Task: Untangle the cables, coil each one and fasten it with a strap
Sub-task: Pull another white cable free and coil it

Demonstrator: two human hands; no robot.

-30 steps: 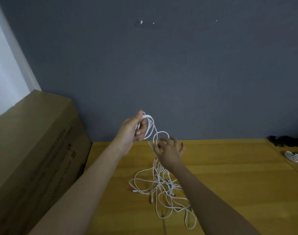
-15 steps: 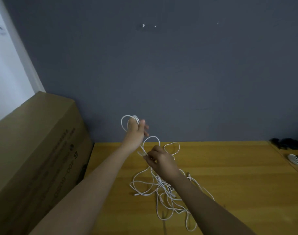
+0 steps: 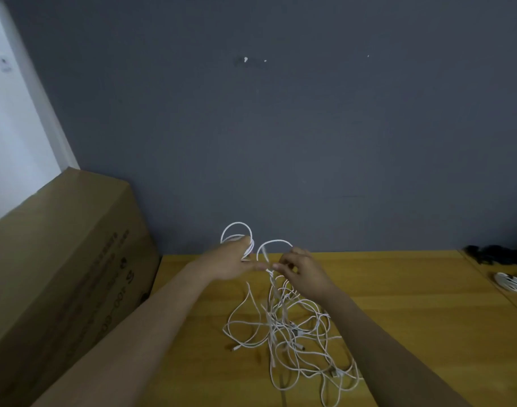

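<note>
2 hands now sit lower and level, no longer stacked. Left hand (image 3: 231,261) grips a small white coil (image 3: 237,237); right hand (image 3: 303,270) pinches the next loop (image 3: 275,243). Below them, the tangled cables (image 3: 286,333) sprawl over the wooden table (image 3: 413,312), cardboard box (image 3: 60,259) at left, bare tabletop at right.

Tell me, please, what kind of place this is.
Probably a home or office workroom: a yellow wooden table against a plain dark grey wall, and a large brown cardboard box beside it.
</note>
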